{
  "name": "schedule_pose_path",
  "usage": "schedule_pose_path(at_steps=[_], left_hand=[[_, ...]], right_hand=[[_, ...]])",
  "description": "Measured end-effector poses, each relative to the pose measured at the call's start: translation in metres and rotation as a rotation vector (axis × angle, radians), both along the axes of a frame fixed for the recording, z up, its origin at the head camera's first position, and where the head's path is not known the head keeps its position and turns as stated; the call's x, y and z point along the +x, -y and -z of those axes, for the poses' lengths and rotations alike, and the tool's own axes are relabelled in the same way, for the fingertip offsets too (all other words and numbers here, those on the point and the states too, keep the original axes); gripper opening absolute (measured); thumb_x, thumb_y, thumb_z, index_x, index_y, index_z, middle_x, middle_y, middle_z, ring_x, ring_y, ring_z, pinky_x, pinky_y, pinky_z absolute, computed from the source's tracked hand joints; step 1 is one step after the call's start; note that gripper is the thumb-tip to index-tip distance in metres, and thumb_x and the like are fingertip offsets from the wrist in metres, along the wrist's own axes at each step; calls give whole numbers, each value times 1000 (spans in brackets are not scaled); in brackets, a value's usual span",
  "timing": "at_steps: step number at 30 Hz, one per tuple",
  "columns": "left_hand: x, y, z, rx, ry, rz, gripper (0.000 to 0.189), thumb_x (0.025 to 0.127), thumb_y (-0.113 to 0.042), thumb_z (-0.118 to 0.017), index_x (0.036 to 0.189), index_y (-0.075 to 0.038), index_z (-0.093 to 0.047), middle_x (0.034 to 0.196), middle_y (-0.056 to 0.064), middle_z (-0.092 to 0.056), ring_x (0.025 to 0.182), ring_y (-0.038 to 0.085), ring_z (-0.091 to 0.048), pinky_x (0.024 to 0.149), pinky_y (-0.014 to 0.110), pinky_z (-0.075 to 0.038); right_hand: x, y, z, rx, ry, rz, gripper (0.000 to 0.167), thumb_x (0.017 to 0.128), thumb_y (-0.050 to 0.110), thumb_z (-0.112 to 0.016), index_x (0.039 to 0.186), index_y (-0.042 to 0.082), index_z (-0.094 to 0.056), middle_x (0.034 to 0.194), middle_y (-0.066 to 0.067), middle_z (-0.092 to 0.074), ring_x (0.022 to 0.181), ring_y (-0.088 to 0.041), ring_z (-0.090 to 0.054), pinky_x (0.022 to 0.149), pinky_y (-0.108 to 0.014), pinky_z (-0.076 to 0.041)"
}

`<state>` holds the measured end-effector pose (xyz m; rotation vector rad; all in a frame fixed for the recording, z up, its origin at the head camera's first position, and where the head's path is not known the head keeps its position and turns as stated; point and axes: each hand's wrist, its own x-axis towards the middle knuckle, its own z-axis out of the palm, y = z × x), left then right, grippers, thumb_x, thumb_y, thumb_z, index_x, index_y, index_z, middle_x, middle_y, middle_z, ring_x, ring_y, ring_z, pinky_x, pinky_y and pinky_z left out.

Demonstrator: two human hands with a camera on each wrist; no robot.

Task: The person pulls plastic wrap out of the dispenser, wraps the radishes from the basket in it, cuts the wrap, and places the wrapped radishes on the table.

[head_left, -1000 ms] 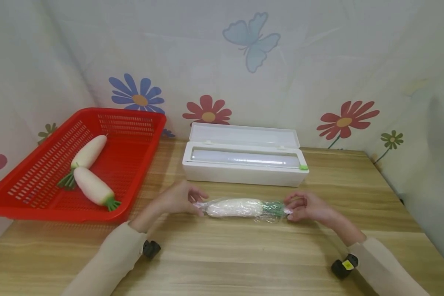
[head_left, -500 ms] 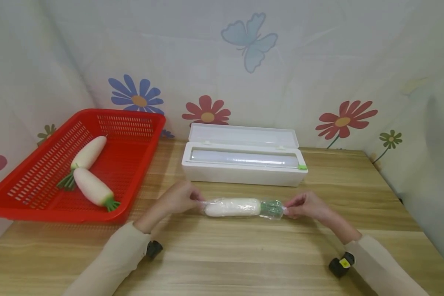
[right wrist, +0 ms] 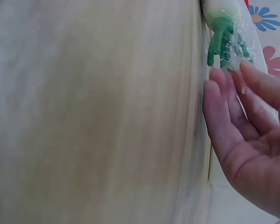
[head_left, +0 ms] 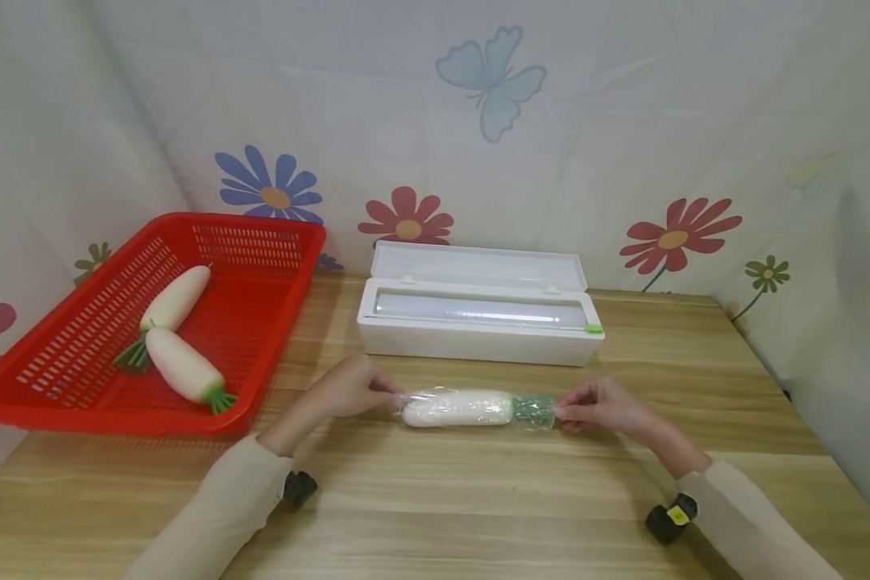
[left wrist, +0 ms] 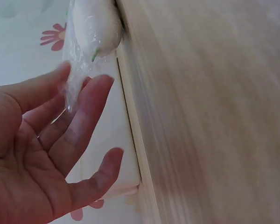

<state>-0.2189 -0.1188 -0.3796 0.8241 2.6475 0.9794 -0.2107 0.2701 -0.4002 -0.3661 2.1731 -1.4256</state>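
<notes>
The wrapped radish (head_left: 457, 408) lies crosswise on the counter (head_left: 435, 507), just on the near side of the white box (head_left: 478, 345), left grip (head_left: 351, 389) and right grip (head_left: 603, 405) pinching its film (left wrist: 79, 65) ends, probably to draw both snug.

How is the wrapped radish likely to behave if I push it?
The wrapped radish has a rounded body, so it would probably roll. Its plastic wrap looks glossy and may be slippery. The thin ends pinched by the left hand and right hand are likely floppy.
</notes>
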Motion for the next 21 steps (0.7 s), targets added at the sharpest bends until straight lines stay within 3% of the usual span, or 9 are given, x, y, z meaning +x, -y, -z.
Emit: schedule_pose_path(at_steps=[3, 6, 10, 14, 21], left_hand=[[0, 4, 1, 44, 85, 5, 15, 85, -15, -63, 83, -5, -73, 58, -1, -64, 49, 6, -49, 44, 19, -33], [2, 7, 0, 62, 182, -1, 20, 87, -17, -60, 78, -3, -72, 57, 0, -62, 50, 10, -53, 46, 20, -36], [4, 9, -1, 71, 302, 10, 21, 84, -18, -64, 71, -2, -69, 58, 3, -63, 55, 15, -57, 53, 26, -44], [5, 8, 0, 96, 334, 25, 12, 80, -13, -69, 76, -2, -72, 60, 4, -65, 56, 14, -59, 54, 26, -45], [8, 3, 1, 134, 356, -57, 6, 76, -4, -71, 77, 1, -70, 64, 7, -66, 56, 15, -63, 56, 29, -51]], right_hand=[[0, -2, 0, -78, 107, -42, 32, 89, 14, -58, 105, -15, -56, 90, -15, -66, 76, -17, -65, 70, -32, -54], [1, -3, -1, -139, 207, -73, 32, 91, 12, -55, 108, -15, -55, 90, -14, -67, 76, -16, -65, 71, -31, -53], [3, -1, -3, -161, 258, -86, 31, 88, 8, -57, 108, -16, -54, 88, -14, -68, 74, -14, -66, 70, -30, -53], [4, 1, -3, -147, 262, -53, 29, 84, 3, -61, 104, -17, -55, 85, -14, -68, 72, -15, -66, 68, -29, -53], [6, 3, -3, -115, 212, 4, 23, 82, 1, -62, 99, -15, -57, 81, -13, -68, 67, -14, -66, 64, -28, -54]])
